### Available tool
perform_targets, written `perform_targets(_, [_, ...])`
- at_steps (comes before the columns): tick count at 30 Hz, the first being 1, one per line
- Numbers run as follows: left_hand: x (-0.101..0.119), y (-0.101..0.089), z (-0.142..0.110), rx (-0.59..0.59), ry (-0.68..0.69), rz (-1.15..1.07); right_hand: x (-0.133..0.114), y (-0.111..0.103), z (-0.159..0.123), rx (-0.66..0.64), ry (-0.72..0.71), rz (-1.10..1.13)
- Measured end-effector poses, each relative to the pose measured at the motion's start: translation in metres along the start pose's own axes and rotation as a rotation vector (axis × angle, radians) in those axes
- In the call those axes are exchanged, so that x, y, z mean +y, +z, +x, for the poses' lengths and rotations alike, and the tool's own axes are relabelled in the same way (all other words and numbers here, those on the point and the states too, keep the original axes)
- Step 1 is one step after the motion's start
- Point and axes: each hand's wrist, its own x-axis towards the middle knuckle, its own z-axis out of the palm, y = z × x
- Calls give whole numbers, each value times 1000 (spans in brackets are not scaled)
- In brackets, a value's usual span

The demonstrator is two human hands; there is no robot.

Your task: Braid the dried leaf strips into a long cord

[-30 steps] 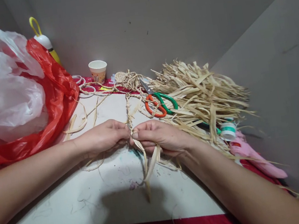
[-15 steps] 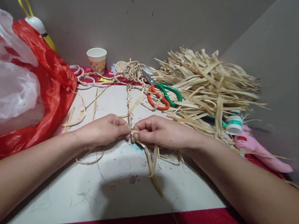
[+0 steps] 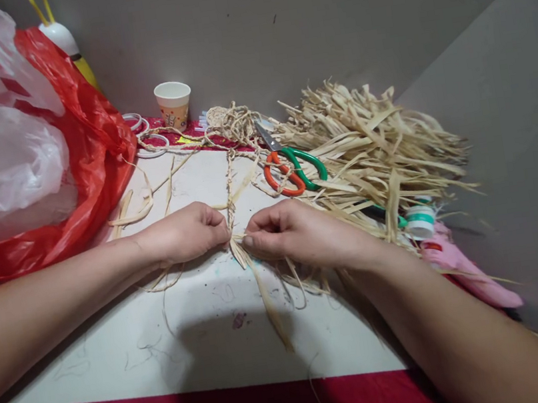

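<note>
A thin braided cord (image 3: 231,194) of pale dried straw runs from the back of the white board (image 3: 119,352) toward me. My left hand (image 3: 195,231) is closed, its thumb and fingertips pinching the cord near its lower end. Just to the right, my right hand (image 3: 289,233) pinches a straw strand (image 3: 240,237) drawn out sideways from the braid. Below the fingers, loose straw ends (image 3: 270,305) fan out and hang over the board. The fingertips partly cover the spot where strands cross.
Orange-and-green scissors (image 3: 294,169) lie beside a big straw bundle (image 3: 365,140) on the right. A paper cup (image 3: 174,104) and white rings (image 3: 152,145) stand at the back. Red and clear plastic bags (image 3: 82,135) fill the left. A pink item (image 3: 466,270) lies far right.
My right hand has shifted slightly away from the left, drawing a strand sideways. The loose ends below have spread apart. The view has tilted down a little.
</note>
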Motion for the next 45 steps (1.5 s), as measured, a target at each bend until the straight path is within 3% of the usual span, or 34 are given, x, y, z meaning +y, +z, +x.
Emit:
perform_targets(5, [2,3,-2,34,67,56,-6,11,-5,-31,96,212])
perform_targets(7, [1,5,-2,43,65,9,-10,21,-7,1,90,194])
perform_targets(12, [3,11,-5,61,11,-205,-18,38,-14,183,-61,-198])
perform_targets(19, [11,14,-8,60,-55,-389,-15,45,-21,249,-123,-643])
perform_targets(22, [12,13,-8,62,-56,-403,-18,43,-26,164,-161,-686])
perform_targets(26, [12,5,-10,-7,-47,-402,-28,22,-38,-192,-210,-440])
perform_targets(28, [12,0,-10,-41,-33,-397,-30,5,-41,-288,-218,-216])
perform_targets(30, [12,-4,-10,-70,-28,-403,-27,-11,-40,-261,-160,-30])
perform_targets(33, [12,-6,-9,-89,-27,-413,-18,-22,-28,47,-64,152])
perform_targets(35, [12,-6,-8,-90,-21,-412,-13,-18,-18,156,-8,249])
perform_targets(40, [11,-4,-7,-92,0,-375,-6,4,-3,-90,54,456])
perform_targets(45, [13,-8,-8,-97,2,-307,-2,3,-2,-250,47,468])
